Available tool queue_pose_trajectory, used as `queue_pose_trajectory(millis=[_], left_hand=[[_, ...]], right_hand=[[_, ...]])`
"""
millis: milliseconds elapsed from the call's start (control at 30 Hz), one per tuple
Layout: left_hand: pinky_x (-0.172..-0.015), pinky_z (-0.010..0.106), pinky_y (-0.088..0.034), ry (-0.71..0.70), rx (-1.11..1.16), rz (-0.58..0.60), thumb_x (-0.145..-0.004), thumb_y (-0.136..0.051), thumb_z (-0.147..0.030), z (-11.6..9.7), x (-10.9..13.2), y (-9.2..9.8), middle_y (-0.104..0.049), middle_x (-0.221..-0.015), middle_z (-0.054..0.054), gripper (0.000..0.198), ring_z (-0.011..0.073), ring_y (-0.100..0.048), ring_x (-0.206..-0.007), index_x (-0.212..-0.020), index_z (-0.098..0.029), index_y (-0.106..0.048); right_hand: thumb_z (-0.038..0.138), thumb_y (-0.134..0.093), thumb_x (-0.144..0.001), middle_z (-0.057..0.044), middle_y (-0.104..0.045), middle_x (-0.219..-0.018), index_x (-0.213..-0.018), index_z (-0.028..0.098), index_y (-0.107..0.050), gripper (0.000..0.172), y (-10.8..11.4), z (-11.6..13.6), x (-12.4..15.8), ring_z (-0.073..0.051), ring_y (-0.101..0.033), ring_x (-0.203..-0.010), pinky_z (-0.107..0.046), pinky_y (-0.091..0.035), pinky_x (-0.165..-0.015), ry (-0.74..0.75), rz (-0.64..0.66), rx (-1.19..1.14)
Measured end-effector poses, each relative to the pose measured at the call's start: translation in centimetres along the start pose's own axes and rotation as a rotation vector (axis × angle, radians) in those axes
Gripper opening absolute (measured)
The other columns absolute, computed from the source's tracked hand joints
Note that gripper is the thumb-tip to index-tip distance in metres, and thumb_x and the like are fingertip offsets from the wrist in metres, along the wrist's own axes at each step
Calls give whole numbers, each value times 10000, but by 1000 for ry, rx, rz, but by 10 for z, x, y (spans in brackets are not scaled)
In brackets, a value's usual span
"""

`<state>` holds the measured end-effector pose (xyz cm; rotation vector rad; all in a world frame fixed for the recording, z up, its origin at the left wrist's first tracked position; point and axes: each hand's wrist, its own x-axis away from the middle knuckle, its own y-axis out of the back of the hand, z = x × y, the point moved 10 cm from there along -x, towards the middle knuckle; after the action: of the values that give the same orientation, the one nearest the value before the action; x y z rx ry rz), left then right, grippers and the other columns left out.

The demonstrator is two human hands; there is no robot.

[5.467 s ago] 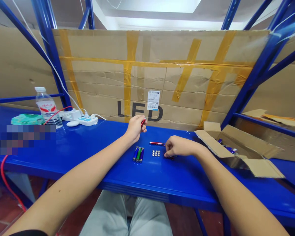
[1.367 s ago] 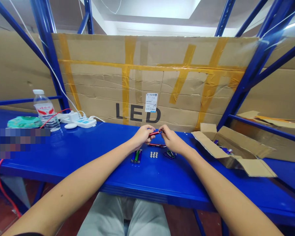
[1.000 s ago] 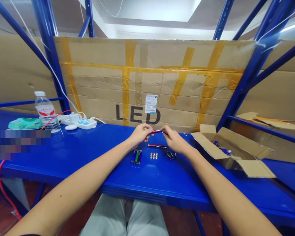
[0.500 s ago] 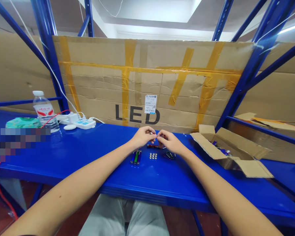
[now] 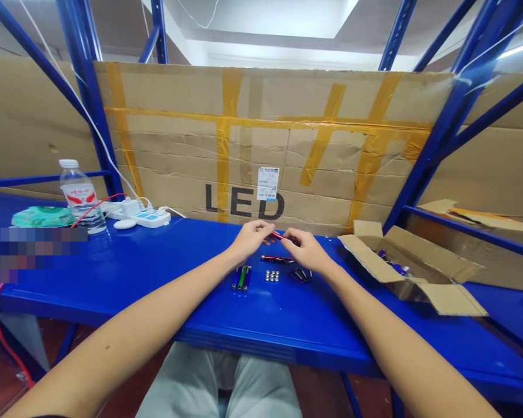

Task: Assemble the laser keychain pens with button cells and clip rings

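Above the blue table, a slim red penlight-like tube (image 5: 278, 235) spans the gap between my hands. My left hand (image 5: 251, 237) pinches its left end, and the fingers of my right hand (image 5: 304, 248) close round the other end, partly covering it. Beneath them a second red tube (image 5: 274, 259) lies crosswise on the table. Closer to me are purple and green tubes (image 5: 243, 278) side by side. Small silver button cells (image 5: 272, 276) sit in rows beside them, with dark carabiner clips (image 5: 302, 275) to their right.
An open cardboard box (image 5: 412, 264) with purple pieces inside stands at right. On the left are a water bottle (image 5: 82, 200), a green soft pack (image 5: 42, 216) and a white power strip (image 5: 146, 219). A large taped carton (image 5: 183, 157) backs the blue table (image 5: 165, 273).
The red tube now shows plainly between my hands, where a small pale piece was at my left fingertips. My fingers have shifted onto the tube's two ends.
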<state>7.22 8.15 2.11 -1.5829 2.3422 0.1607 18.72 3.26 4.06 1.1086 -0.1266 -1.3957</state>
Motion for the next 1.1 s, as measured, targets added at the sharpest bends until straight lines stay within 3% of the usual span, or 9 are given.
queue_pose_trajectory(millis=[233, 400, 567, 800, 1100], left_hand=[[-609, 283, -522, 121, 212, 4, -987, -389, -353, 5, 2, -1, -699, -721, 134, 407, 198, -698, -654, -809, -73, -624], [-628, 294, -530, 200, 302, 61, -987, -307, -477, 11, 4, -4, -708, -785, 164, 553, 202, -691, -695, -804, -78, -644], [-733, 331, -540, 279, 437, 148, -951, -232, -603, 15, 4, -11, -703, -970, 230, 706, 236, -690, -824, -885, -50, -667], [-818, 330, -531, 242, 431, 10, -932, -287, -631, 13, -2, 9, -678, -1088, 240, 693, 253, -677, -951, -989, -43, -651], [-872, 286, -498, 247, 351, -86, -965, -289, -524, 19, -5, 20, -648, -1185, 233, 592, 230, -658, -1040, -1030, -48, -637]], right_hand=[[413, -510, -875, 18, -578, -554, -831, 165, -597, 266, -5, -12, 1, -145, -546, -500, -265, -429, -522, -103, 51, -169], [444, -528, -869, 5, -591, -556, -870, 145, -672, 331, -5, -7, 0, -146, -535, -511, -264, -410, -515, -77, 46, -141], [405, -519, -863, 1, -568, -515, -783, 149, -669, 307, 7, -3, -2, -150, -520, -530, -269, -395, -530, -37, -21, -47], [355, -535, -833, -6, -588, -560, -717, 169, -633, 241, 19, -7, -3, -158, -531, -571, -273, -381, -554, -32, -90, 39], [318, -529, -843, -40, -667, -689, -757, 162, -664, 224, 24, -11, -3, -164, -543, -633, -274, -376, -598, -32, -128, 185]])
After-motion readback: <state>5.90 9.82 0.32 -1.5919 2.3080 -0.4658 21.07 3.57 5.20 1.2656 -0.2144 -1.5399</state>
